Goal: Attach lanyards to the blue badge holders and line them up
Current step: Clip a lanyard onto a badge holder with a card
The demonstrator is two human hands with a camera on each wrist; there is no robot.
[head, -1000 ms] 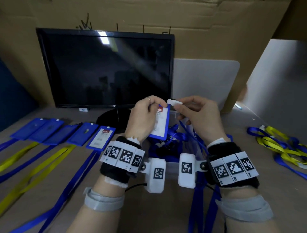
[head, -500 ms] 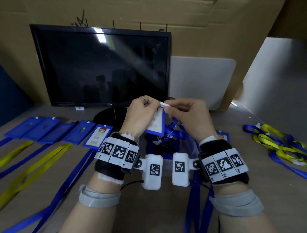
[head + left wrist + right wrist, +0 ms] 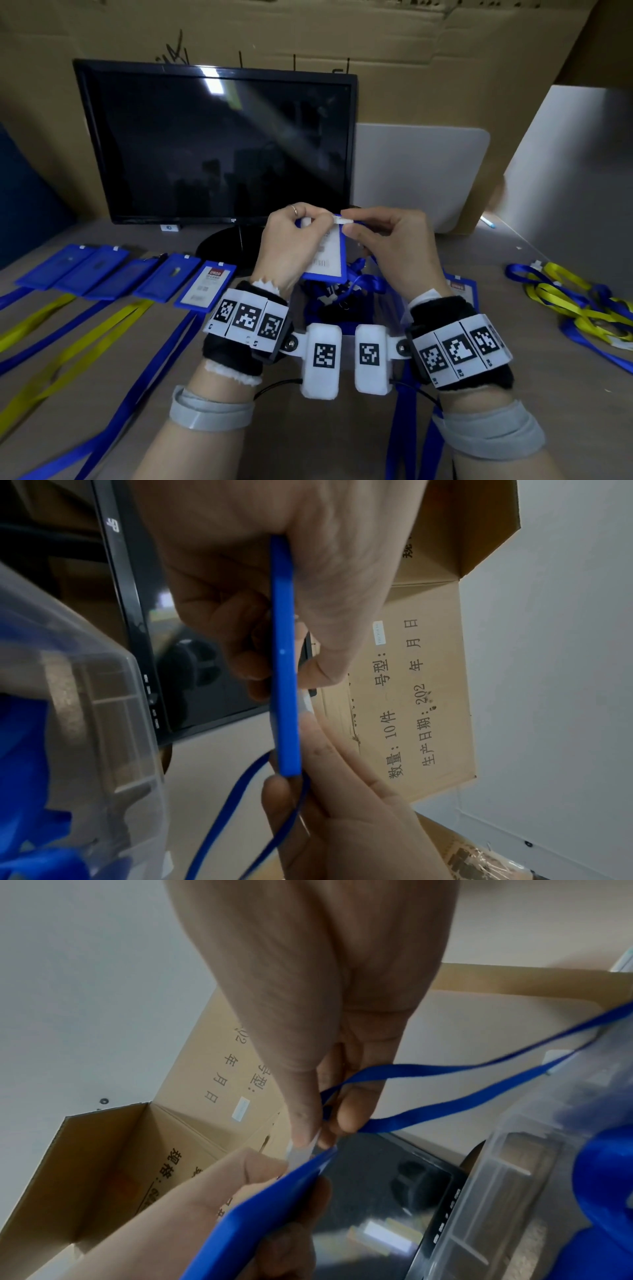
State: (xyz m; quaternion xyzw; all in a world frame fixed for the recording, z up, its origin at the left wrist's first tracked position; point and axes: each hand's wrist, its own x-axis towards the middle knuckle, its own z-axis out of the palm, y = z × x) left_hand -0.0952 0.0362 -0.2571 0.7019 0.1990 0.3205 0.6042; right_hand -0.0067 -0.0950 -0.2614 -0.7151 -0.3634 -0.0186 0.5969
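Note:
My left hand (image 3: pixel 296 233) grips a blue badge holder (image 3: pixel 327 257) upright in front of the monitor; its edge (image 3: pixel 285 653) shows in the left wrist view. My right hand (image 3: pixel 373 236) pinches the white clip (image 3: pixel 342 220) of a blue lanyard (image 3: pixel 462 1091) against the holder's top edge. The lanyard trails down from my right fingers (image 3: pixel 304 1123). Several blue holders (image 3: pixel 150 277) with blue and yellow lanyards (image 3: pixel 78 346) lie in a row on the left of the table.
A black monitor (image 3: pixel 219 144) stands right behind my hands. A clear plastic bin (image 3: pixel 390 308) with blue lanyards sits under them. A tangle of blue and yellow lanyards (image 3: pixel 575 301) lies at the right. Cardboard (image 3: pixel 428 696) and white panels (image 3: pixel 421 174) close in the back.
My right hand has brought the white clip leftward onto the top edge of the holder. Both hands have drawn closer together and sit a little lower.

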